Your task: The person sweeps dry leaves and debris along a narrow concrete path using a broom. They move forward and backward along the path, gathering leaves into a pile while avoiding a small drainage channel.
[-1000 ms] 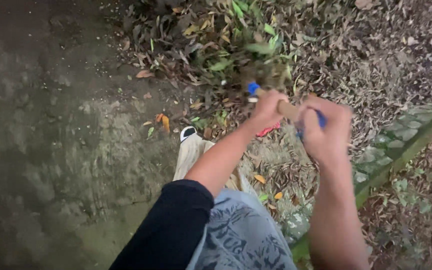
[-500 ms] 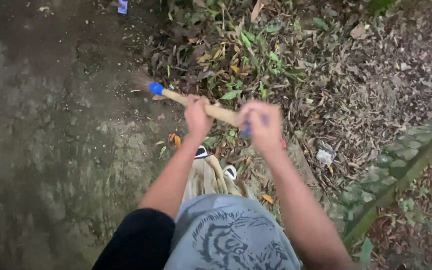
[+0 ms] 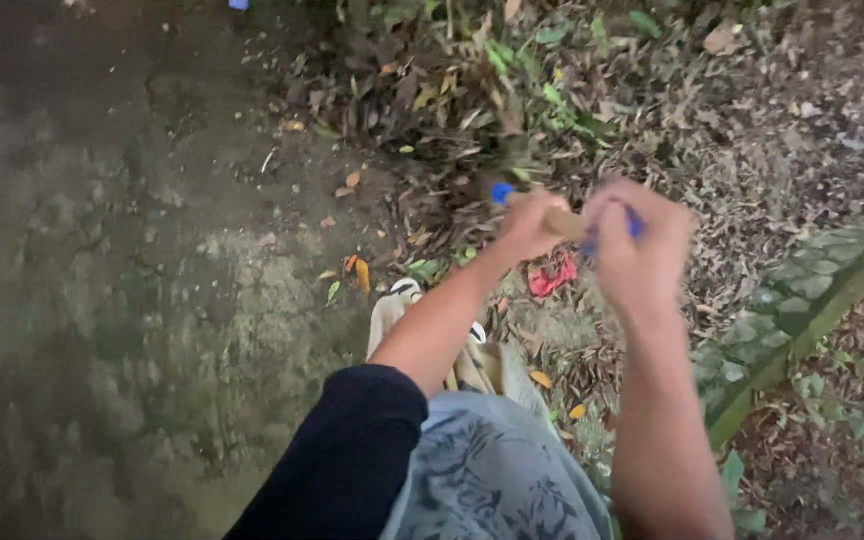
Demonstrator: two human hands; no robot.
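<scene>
Both hands, left [image 3: 530,225] and right [image 3: 640,245], clenched round wooden blue-tipped handle [image 3: 559,221]; dry crumpled leaves [image 3: 512,90] beyond.

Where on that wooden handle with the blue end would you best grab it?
Probably on the bare wooden handle, from above, as the left hand and right hand grip it. It lies roughly level, and the blue end cap is short.

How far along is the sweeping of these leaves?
Done: the dirt ground on the left is mostly swept, with only a few stray leaves. In hand: the left hand and right hand grip a blue-tipped wooden broom handle. Left: a thick pile of leaves ahead and leaf litter to the right.
</scene>
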